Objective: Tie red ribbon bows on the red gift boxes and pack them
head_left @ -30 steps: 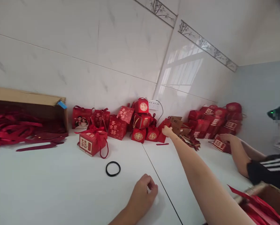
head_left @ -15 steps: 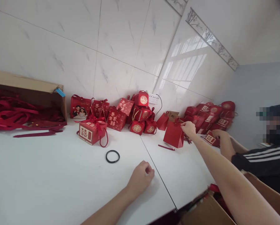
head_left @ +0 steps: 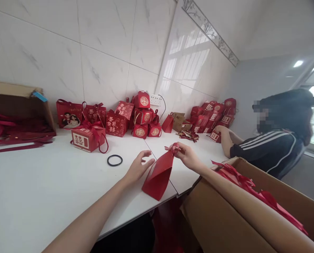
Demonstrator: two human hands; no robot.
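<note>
My right hand (head_left: 187,156) pinches the top of a red triangular gift box (head_left: 160,175), where a small ribbon loop shows. The box stands tilted near the front edge of the white table. To its left is my left hand (head_left: 139,167), fingers apart and nothing in it. Its thumb comes close to the box's side; whether they touch I cannot tell. A black ring-shaped band (head_left: 115,160) lies on the table beyond my left forearm. Farther back sits a red box with a ribbon bow (head_left: 88,137).
Red gift boxes (head_left: 143,116) stand stacked along the tiled wall. An open carton of red ribbons (head_left: 45,116) is at the left. A cardboard box (head_left: 212,211) with red items stands under my right forearm. At the right, a co-worker's hand (head_left: 221,130) touches a red box.
My right hand has brought the triangular box from the back of the table toward me, beside my left hand. My left hand has opened from a loose curl. The view has swung right.
</note>
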